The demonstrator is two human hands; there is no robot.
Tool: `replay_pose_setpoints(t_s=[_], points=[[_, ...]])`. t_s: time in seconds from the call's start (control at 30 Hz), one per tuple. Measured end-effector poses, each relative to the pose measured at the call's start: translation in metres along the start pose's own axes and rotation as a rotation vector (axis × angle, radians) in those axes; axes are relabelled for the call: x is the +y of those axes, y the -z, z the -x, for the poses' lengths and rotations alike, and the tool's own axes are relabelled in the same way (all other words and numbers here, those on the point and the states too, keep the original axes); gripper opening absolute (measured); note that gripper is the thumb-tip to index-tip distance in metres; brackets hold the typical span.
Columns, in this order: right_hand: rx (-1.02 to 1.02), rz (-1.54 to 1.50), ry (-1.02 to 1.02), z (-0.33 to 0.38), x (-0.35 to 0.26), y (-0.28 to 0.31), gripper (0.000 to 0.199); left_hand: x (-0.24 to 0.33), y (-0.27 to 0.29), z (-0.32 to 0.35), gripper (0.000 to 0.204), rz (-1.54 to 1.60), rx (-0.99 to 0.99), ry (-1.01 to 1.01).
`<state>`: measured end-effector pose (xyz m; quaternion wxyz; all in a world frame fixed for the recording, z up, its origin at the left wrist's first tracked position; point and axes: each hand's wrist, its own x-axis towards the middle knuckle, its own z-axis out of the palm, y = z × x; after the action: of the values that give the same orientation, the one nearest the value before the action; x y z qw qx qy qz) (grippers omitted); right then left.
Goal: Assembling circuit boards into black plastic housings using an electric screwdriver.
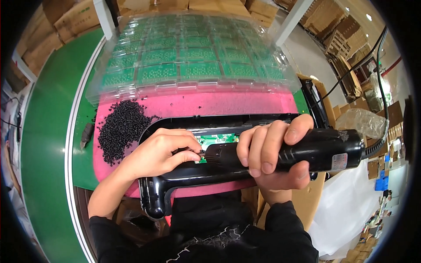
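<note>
Right hand [274, 151]: wrapped tight around the black plastic electric screwdriver [302, 153], fingers over the top, thumb beneath.
Left hand [162, 153]: thumb and forefinger pinched together at the screwdriver's tip, apparently steadying a small screw or the bit; the piece itself is too small to tell.
Where the tool is: lying across the long black plastic housing [175, 179], its tip down on the small green circuit board [215, 140] seated inside.
Axis and heading: the screwdriver's long axis runs nearly level, left to right; its tip points to the person's left, its black cable [381, 65] trails off to the right and upward.
Surroundings: housing rests on a pink foam mat [197, 105]; a heap of small black screws [120, 129] lies beside it, on the left; clear plastic blister trays of green boards [188, 61] sit beyond.
Risk: the tool appears to meet the board at a slant, so the bit could slip out and gouge the board or nip the pinching fingertips [195, 154].
</note>
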<state>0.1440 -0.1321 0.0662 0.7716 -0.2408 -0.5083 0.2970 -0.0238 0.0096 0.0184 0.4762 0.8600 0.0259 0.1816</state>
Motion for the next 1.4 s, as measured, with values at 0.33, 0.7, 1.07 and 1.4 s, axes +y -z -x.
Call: replay_pose_setpoints(t_s=[0.33,0.7,1.07,1.4], points=[[-0.018,-0.025,0.014,0.004,-0.005,0.001,0.041,0.007,0.001,-0.001,0.027,0.061,0.01,0.109],[0.035,0.308,-0.199,-0.007,-0.01,0.053,0.037,-0.005,-0.009,0.0,0.034,-0.268,-0.008,0.117],[-0.031,0.165,-0.242,0.002,-0.002,0.044,0.042,0.005,-0.005,0.004,0.032,-0.388,-0.033,0.181],[0.083,0.138,-0.265,0.008,0.001,0.04,0.051,0.0,0.006,0.001,0.023,-0.612,0.362,-0.051]])
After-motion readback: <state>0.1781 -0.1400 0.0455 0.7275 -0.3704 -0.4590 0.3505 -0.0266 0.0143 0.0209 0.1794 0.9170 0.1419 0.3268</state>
